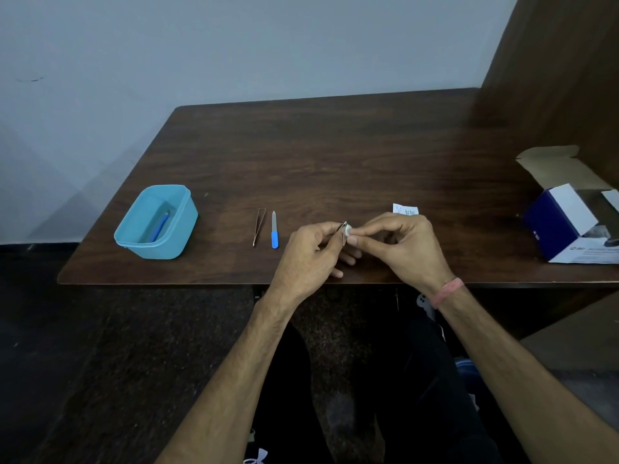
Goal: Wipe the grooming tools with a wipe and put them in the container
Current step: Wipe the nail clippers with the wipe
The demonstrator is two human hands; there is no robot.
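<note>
Over the table's front edge my left hand [310, 254] pinches a small metal grooming tool [343, 226], mostly hidden by my fingers. My right hand [398, 244] presses a small white wipe [348, 232] against that tool. To the left, flat on the table, lie metal tweezers [259, 226] and a nail file with a blue handle [274, 229], side by side. A light blue plastic container [157, 222] stands open at the left, with one blue-handled tool [161, 226] inside it.
A torn white wipe wrapper [406, 209] lies just behind my right hand. An open blue and white cardboard box [569, 219] sits at the right edge of the dark wooden table [335, 155]. A wooden panel rises at the far right.
</note>
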